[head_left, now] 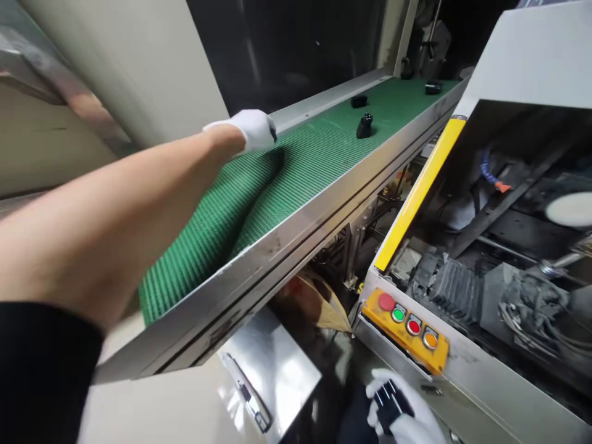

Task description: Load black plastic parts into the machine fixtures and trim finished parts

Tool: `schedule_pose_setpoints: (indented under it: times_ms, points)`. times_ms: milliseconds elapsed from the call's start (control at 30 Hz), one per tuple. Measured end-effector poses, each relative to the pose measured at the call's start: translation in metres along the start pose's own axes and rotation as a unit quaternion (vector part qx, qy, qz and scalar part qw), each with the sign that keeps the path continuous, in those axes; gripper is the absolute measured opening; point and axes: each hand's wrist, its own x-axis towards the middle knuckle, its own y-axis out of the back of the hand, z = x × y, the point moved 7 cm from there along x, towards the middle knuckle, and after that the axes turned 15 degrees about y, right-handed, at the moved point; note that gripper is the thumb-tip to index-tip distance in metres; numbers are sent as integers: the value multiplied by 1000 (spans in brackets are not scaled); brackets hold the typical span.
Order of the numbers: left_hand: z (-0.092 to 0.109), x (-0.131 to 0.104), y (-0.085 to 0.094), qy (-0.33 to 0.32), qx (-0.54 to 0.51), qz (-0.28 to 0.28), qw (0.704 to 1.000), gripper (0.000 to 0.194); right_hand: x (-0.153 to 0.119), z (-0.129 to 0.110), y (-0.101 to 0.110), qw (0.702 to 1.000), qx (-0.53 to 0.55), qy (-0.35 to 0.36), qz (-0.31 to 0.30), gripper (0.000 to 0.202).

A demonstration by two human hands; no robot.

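My left hand [256, 128], in a white glove, reaches over the green ribbed conveyor belt [305, 154] near its far side rail. Its fingers are closed, and a dark edge of a small black piece [272, 132] shows at them; most of it is hidden. Low in the view, my right hand [411, 410], also gloved in white, grips a glossy black part [392, 399] beside the machine's front. Farther up the belt lie a black part with a rounded knob [365, 126], a black block [359, 101] and another glossy black piece [433, 87].
A metal side rail [277, 246] edges the belt. At right stands a machine with a yellow bar [420, 194] and a yellow button box [407, 330]. A box cutter [247, 394] lies on a shiny sheet [282, 364] below the belt.
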Motion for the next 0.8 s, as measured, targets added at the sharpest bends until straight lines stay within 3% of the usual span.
schedule_pose_setpoints:
  times_ms: [33, 100, 167, 233, 300, 333, 400, 500, 567, 667, 800]
  points:
    - [1, -26, 16, -23, -48, 9, 999, 17, 2, -11, -6, 999, 5, 22, -42, 37]
    - [-7, -98, 50, -58, -175, 17, 983, 32, 7, -36, -19, 991, -1, 65, -114, 34]
    - [-28, -193, 73, -64, -259, 22, 964, 37, 8, -64, -32, 982, 15, 123, -141, 37]
    - [-55, -296, 76, -38, -385, 10, 922, 49, 0, -89, -49, 969, 68, 184, -153, 39]
    - [-80, -388, 42, 49, -489, -70, 868, 47, -20, -103, -70, 950, 126, 225, -178, 38]
    - [-89, -429, 16, 94, -551, -115, 821, 48, -34, -106, -82, 941, 145, 233, -199, 38]
    - [-103, -495, -34, 160, -667, -147, 712, 49, -64, -101, -102, 928, 153, 234, -245, 38]
    - [-114, -556, -97, 189, -790, -146, 566, 49, -107, -75, -115, 928, 108, 221, -281, 42]
    - [-118, -580, -125, 190, -819, -162, 516, 49, -127, -52, -112, 934, 71, 215, -276, 43]
    - [-128, -606, -148, 187, -826, -191, 496, 49, -148, -19, -98, 943, 28, 208, -257, 42]
    - [-147, -633, -166, 201, -810, -219, 505, 47, -165, 15, -84, 950, -4, 194, -243, 41]
